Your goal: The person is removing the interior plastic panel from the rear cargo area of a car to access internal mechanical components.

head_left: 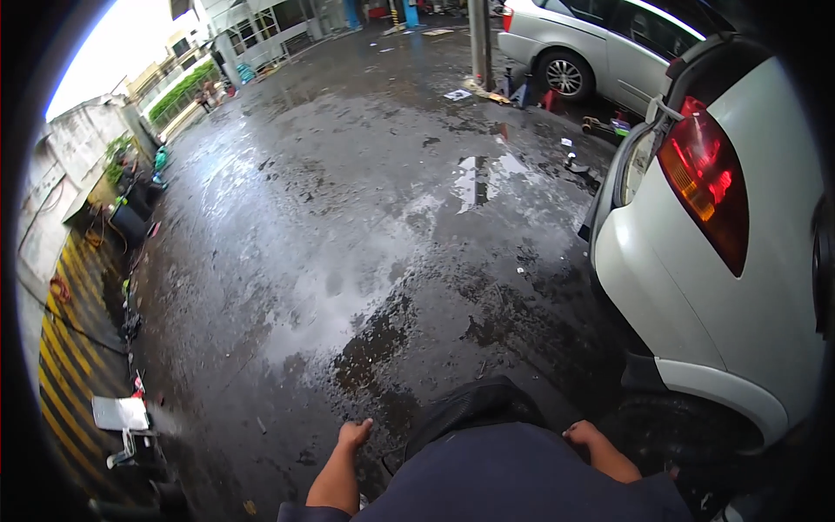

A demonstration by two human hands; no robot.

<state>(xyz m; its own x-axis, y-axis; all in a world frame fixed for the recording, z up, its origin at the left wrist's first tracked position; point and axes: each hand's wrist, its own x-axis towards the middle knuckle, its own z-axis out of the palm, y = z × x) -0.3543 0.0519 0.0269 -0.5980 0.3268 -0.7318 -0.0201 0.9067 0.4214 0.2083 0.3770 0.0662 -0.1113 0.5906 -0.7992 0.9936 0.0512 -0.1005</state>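
Note:
My left hand (355,432) hangs by my left side above the wet ground, its fingers curled in and the thumb side showing. Nothing sticks out of it. On the other side, my right hand (584,431) hangs near my hip with its fingers bent inward, and no object shows in it. Neither hand touches anything around it. Nearest to the right hand is a white car (661,287) with a red and amber tail light (709,178); its rear hatch appears raised. Between my arms are my dark blue shirt (504,470) and black lower clothing (474,402).
Dark wet pavement (287,252) with puddles stretches ahead. Far right stands a silver car (600,43) behind a post (479,39), near blue jack stands (522,91). Along the left wall (56,161) are dark bins (130,222), yellow-black stripes (74,365) and a white panel (120,413).

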